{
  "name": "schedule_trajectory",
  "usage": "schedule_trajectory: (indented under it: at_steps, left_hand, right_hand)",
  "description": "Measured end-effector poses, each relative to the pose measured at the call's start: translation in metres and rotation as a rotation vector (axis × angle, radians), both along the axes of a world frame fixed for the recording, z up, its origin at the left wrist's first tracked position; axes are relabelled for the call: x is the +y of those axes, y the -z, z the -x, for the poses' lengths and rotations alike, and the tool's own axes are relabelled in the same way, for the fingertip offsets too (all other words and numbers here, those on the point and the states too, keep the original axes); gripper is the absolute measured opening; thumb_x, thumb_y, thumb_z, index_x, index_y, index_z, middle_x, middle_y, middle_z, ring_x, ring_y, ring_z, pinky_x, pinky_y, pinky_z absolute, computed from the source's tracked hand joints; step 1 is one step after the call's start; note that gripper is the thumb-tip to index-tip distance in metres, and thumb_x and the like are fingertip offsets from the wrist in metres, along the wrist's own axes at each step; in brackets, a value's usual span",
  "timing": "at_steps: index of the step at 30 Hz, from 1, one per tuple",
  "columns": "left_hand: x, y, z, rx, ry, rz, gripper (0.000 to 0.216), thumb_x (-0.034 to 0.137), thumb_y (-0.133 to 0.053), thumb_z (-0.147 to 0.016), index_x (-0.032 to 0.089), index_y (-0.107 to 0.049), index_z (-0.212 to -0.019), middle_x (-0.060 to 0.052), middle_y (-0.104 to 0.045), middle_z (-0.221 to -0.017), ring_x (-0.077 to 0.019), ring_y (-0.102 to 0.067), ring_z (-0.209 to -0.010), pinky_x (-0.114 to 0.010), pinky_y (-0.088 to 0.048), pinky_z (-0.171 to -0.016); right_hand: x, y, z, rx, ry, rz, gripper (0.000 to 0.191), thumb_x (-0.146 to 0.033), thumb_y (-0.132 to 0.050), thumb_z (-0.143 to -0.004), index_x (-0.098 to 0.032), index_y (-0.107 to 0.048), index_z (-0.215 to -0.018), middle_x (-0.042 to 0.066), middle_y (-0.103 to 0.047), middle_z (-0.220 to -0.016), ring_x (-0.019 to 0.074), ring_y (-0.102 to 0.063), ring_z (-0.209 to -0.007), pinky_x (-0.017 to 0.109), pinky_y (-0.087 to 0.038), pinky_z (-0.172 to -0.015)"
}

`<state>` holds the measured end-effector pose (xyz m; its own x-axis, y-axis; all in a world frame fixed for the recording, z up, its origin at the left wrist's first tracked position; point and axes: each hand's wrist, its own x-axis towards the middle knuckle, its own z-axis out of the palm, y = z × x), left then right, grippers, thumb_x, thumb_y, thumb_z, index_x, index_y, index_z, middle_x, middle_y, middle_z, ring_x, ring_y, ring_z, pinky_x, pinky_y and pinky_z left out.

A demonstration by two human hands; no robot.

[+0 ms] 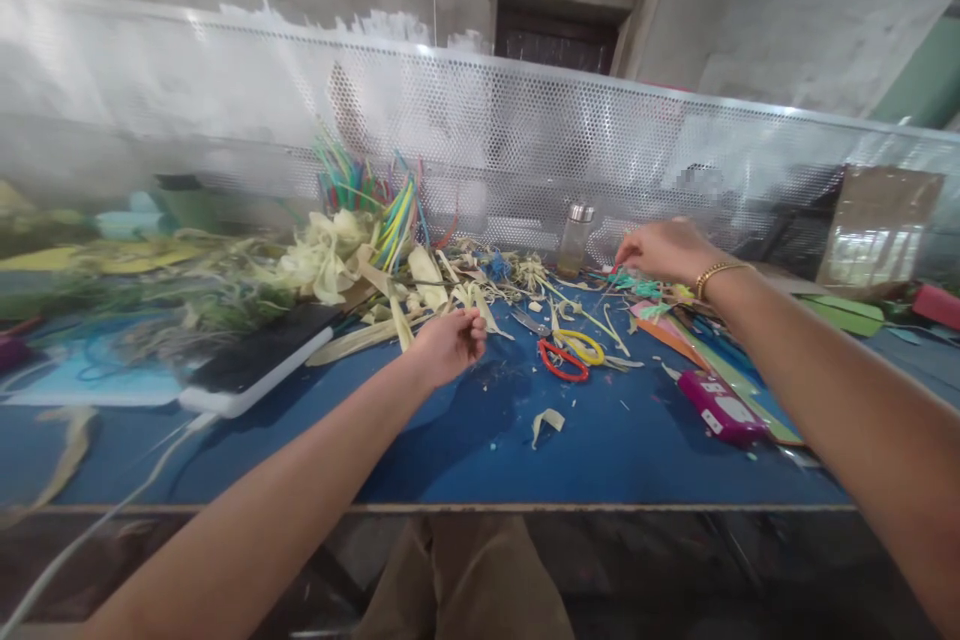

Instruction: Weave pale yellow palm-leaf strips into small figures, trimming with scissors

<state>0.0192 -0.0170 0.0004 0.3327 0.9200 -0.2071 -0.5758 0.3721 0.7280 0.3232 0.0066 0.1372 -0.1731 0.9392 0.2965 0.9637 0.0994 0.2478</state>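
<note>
My left hand [451,348] is raised over the middle of the blue table, fingers curled together. What it pinches, if anything, is too small to make out. Pale dried husk strips [429,280] lie just behind it. Farther back on the right, my right hand [664,252] reaches down with its fingertips pressed together around a thin, partly red item [613,272] that I cannot name. Beneath that hand are teal shredded fibres [643,288]. Between my hands lie scissors [564,354] with one red and one yellow handle loop, blades pointing left.
A black-and-white tablet-like device [262,360] with a white cable lies left. Behind are a pale husk flower [330,255], coloured stems [397,220] and a glass bottle [576,240]. A purple packet [721,408] lies right. A perforated metal screen [465,140] borders the back.
</note>
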Motion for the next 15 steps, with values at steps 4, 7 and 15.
schedule_trajectory:
  at_steps: [4,7,15]
  left_hand:
    - [-0.002,-0.003,0.003,-0.058,0.035,0.006,0.018,0.010,-0.037,-0.090,0.018,-0.042,-0.074,0.009,-0.030,-0.049,-0.0037,-0.030,-0.035,-0.015,-0.029,-0.040]
    - [-0.004,-0.005,0.002,-0.014,-0.015,0.021,0.017,0.010,-0.037,-0.089,0.017,-0.043,-0.075,0.010,-0.026,-0.050,-0.0036,-0.027,-0.035,-0.015,-0.026,-0.040]
    - [-0.001,0.000,-0.001,0.006,-0.056,-0.068,0.018,0.012,-0.039,-0.090,0.017,-0.046,-0.074,0.009,-0.028,-0.049,-0.0038,-0.030,-0.035,-0.014,-0.027,-0.038]
  right_hand:
    - [-0.004,-0.026,0.006,-0.125,0.008,-0.155,0.021,-0.011,-0.056,-0.082,-0.018,-0.074,-0.090,0.010,-0.070,-0.089,0.0198,-0.054,-0.086,0.045,-0.019,-0.085]
    - [-0.007,-0.044,0.004,-0.205,0.037,-0.351,0.021,-0.012,-0.053,-0.084,-0.018,-0.073,-0.089,0.012,-0.069,-0.094,0.0222,-0.051,-0.090,0.047,-0.016,-0.084]
    - [-0.021,-0.035,0.024,0.032,-0.048,-0.071,0.015,-0.025,-0.056,-0.081,-0.023,-0.071,-0.080,0.004,-0.069,-0.083,0.0176,-0.054,-0.075,0.043,-0.026,-0.080]
